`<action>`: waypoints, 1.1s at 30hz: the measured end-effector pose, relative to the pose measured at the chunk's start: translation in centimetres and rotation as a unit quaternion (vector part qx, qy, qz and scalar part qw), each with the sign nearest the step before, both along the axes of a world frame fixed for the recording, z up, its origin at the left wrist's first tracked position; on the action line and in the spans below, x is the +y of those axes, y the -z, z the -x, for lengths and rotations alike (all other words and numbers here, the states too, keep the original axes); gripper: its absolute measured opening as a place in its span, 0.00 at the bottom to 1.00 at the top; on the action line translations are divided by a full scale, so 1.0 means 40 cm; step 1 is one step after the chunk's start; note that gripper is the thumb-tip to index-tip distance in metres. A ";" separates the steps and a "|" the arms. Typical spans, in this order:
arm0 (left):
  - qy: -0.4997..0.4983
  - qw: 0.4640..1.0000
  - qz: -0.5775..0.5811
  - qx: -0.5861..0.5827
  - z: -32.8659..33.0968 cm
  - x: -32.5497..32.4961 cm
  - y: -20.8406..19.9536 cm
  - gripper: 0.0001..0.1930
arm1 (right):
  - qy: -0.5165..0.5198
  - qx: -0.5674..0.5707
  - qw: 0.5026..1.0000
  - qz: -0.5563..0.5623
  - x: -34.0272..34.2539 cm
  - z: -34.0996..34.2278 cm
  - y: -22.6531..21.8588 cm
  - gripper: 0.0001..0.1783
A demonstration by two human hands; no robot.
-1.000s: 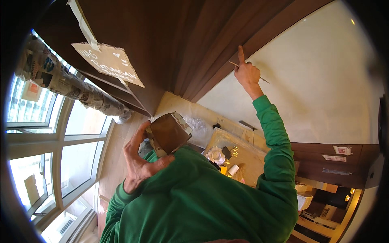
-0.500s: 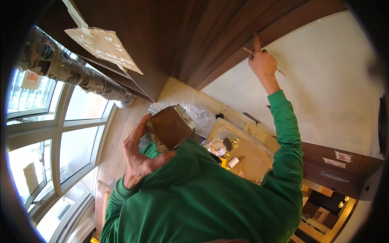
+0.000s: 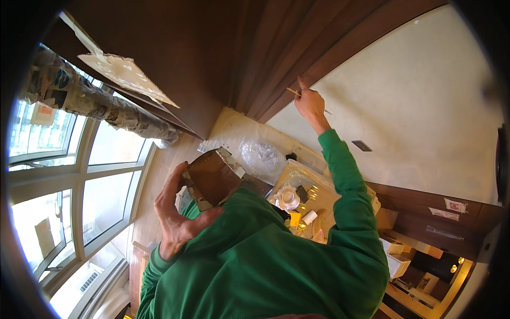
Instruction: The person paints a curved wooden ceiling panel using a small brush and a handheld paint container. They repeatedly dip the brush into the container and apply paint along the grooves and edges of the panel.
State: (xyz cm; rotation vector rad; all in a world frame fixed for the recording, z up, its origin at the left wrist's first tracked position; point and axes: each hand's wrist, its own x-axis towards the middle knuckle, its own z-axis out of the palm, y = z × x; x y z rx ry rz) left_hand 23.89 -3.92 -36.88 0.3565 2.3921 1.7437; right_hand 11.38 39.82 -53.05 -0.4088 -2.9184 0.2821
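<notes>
My left hand (image 3: 179, 219) is wrapped round a small open box (image 3: 213, 178), held in front of my chest. Its inside is brown, and its rim is worn, with pale patches. My right hand (image 3: 311, 104) is raised at the far side, by the edge where the dark wood panelling (image 3: 276, 64) meets the pale wall (image 3: 409, 90). Between its fingers is a thin stick-like tool (image 3: 292, 92), slim as a fine brush; its tip is too small to make out. The index finger is stretched toward the wood.
A piece of cardboard (image 3: 125, 74) hangs by tape at the upper left. Windows (image 3: 109, 196) and a newspaper-wrapped roll (image 3: 90, 101) line the left side. Below stands a plastic-covered surface (image 3: 324, 204) with a tape roll (image 3: 287, 198) and small items. Clear plastic sheeting (image 3: 260, 157) lies beside it.
My right hand has moved left and nearer along the wood edge with the thin tool. The box in my left hand has shifted slightly left and nearer. The view has turned a little.
</notes>
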 end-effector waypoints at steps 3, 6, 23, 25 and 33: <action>-0.010 1.000 -0.020 -0.005 0.007 0.002 0.003 0.49 | 0.024 0.186 0.912 0.365 -0.010 -0.057 -0.104 0.23; -0.014 0.999 -0.035 -0.007 0.012 0.005 0.010 0.49 | 0.049 0.312 0.835 0.450 -0.006 -0.105 -0.200 0.27; 0.013 0.999 0.030 -0.006 0.033 0.013 -0.013 0.51 | -0.024 0.520 0.830 0.199 -0.118 -0.013 -0.137 0.13; 0.003 0.999 0.035 -0.019 0.030 0.011 -0.020 0.52 | -0.033 0.538 0.829 0.152 -0.104 0.022 -0.130 0.13; 0.024 0.999 0.036 -0.003 0.035 0.002 -0.031 0.51 | -0.007 0.523 0.849 0.073 -0.074 0.087 -0.104 0.12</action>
